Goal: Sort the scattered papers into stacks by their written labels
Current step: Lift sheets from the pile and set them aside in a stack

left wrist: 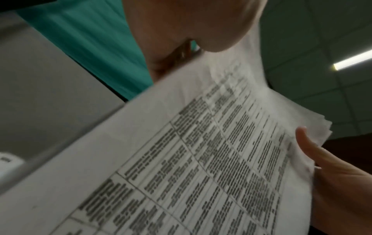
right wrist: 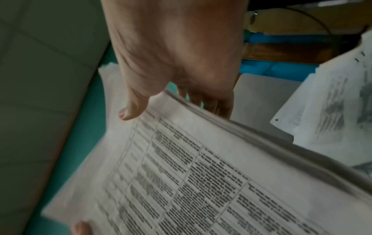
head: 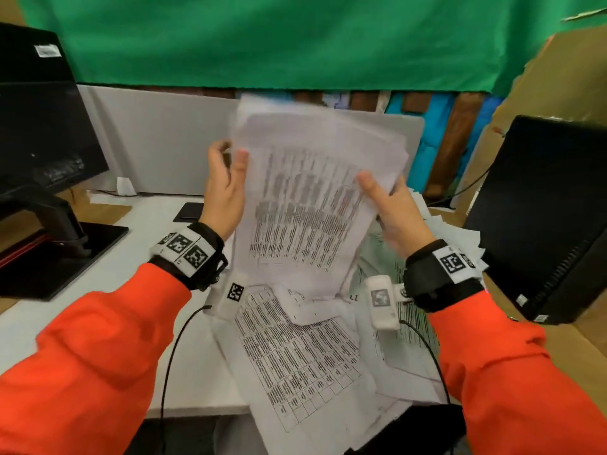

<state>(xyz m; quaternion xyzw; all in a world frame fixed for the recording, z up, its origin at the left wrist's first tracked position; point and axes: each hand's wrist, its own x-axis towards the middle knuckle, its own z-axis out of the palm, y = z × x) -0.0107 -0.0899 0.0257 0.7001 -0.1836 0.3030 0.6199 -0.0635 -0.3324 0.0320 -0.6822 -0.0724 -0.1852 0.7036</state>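
the left hand (head: 226, 188) pinches the left edge of a raised sheaf of printed sheets (head: 308, 205), and the right hand (head: 394, 211) has its grip clamped on the right edge. the sheaf hangs over loose papers (head: 295, 362) on the worktop (head: 98, 290). its fanned far corners look loose, so a sheet may slip out and rejoin the unsorted mess.

Sheaf (head: 305, 205) print blurred, perhaps tabular.
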